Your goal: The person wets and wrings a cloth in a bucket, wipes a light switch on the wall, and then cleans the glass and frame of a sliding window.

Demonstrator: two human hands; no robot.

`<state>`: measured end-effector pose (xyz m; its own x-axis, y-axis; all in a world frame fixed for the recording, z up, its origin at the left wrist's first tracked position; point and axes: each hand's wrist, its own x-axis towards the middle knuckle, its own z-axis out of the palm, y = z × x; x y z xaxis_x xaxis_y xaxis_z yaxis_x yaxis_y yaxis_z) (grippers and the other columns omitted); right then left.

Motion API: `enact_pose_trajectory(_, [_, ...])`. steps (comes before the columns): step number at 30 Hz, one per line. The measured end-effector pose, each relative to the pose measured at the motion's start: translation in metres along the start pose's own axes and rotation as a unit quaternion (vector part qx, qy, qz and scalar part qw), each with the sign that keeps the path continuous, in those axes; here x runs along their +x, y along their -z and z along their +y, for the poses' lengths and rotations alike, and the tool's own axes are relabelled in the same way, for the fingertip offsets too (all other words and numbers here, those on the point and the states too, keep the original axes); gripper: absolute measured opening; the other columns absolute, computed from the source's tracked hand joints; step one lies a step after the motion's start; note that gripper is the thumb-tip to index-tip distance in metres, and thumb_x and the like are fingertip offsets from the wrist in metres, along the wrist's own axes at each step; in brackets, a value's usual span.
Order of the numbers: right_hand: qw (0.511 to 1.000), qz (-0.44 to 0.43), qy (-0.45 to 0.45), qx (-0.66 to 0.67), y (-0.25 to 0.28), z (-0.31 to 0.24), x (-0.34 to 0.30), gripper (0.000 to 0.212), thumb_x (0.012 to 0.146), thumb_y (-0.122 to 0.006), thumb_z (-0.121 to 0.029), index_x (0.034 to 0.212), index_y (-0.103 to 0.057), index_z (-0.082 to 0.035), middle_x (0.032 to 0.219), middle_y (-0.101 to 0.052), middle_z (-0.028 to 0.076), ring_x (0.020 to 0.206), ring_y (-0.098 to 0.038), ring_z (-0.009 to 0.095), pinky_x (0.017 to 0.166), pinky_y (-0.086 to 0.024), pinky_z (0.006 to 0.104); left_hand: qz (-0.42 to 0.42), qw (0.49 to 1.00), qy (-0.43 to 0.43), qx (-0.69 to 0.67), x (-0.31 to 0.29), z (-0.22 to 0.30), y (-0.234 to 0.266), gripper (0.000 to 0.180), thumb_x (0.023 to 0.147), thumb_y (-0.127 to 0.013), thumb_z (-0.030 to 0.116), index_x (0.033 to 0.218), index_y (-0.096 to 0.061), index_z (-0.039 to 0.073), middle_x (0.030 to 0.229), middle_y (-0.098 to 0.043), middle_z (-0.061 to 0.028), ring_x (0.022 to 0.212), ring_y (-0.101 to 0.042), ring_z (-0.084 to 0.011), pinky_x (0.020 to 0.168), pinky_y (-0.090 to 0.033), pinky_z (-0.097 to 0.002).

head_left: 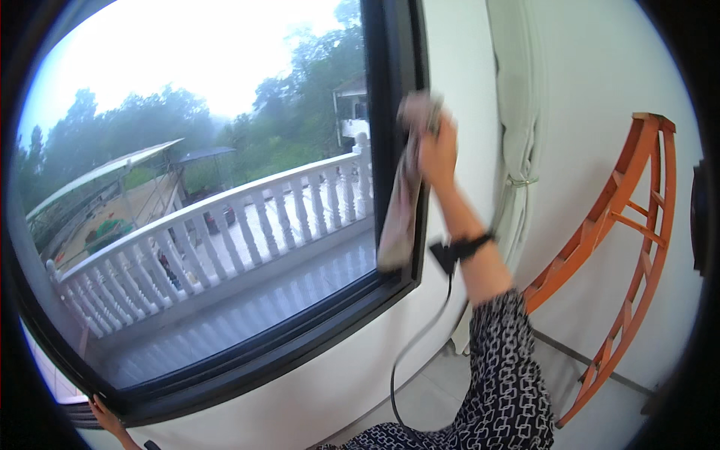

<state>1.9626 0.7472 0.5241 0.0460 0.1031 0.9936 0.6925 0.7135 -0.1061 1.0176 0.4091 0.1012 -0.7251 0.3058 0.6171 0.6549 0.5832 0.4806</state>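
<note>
Patterned sleeve; right hand blurred, clutching cloth; left hand half cut off.

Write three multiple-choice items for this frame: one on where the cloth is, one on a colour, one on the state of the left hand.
1. Where is the cloth?
A. Flat on the floor
B. Against the dark window frame, hanging from the raised right hand
C. Draped over the balcony railing outside

2. What colour is the curved wooden rack by the wall?
A. Orange
B. Blue
C. White

3. What is the left hand doing?
A. Gripping the cloth
B. Holding the black cable
C. Resting on the window frame's lower left edge

Answers:
1 B, the cloth hangs down from the right hand along the frame's right upright.
2 A, its rails and rungs are orange.
3 C, its fingers lie on the frame at the lower left, holding nothing.
</note>
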Motion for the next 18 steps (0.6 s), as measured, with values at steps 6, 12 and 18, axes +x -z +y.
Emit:
enact_pose_trajectory(6, [0.977,0.073,0.006,-0.198,-0.134,-0.029,0.149,0.038,0.082,-0.065,-0.031,0.106,-0.070,-0.003,0.103,-0.069,0.025,0.099,-0.064,0.047,0.091,-0.049,0.0531,0.029,0.940,0.039,-0.338,0.072,-0.022,-0.154,0.045,0.104,-0.052,0.031,0.137,-0.054,0.001,0.120,-0.066,-0.0151,0.106,-0.062,-0.0233,0.095,-0.046,-0.0328])
enact_pose_trajectory(12, [0.958,0.081,0.205,-0.182,-0.249,-0.103,-0.070,0.037,0.086,-0.049,-0.005,0.117,-0.070,-0.004,0.118,-0.068,0.016,0.117,-0.061,0.032,0.110,-0.038,0.0408,0.048,0.955,0.028,-0.290,0.157,-0.036,-0.170,0.040,0.100,-0.061,0.026,0.132,-0.057,0.001,0.104,-0.069,-0.0081,0.092,-0.062,-0.0164,0.086,-0.048,-0.0285])
enact_pose_trajectory(18, [0.988,0.109,-0.023,-0.109,-0.283,-0.137,-0.257,0.053,0.098,-0.057,-0.020,0.142,-0.038,0.003,0.129,-0.051,0.019,0.120,-0.051,0.035,0.109,-0.034,0.0447,0.075,0.967,0.053,-0.240,0.111,-0.065,-0.101,0.040,0.099,-0.064,0.025,0.128,-0.058,-0.002,0.103,-0.067,-0.0086,0.088,-0.062,-0.0135,0.078,-0.050,-0.0275])
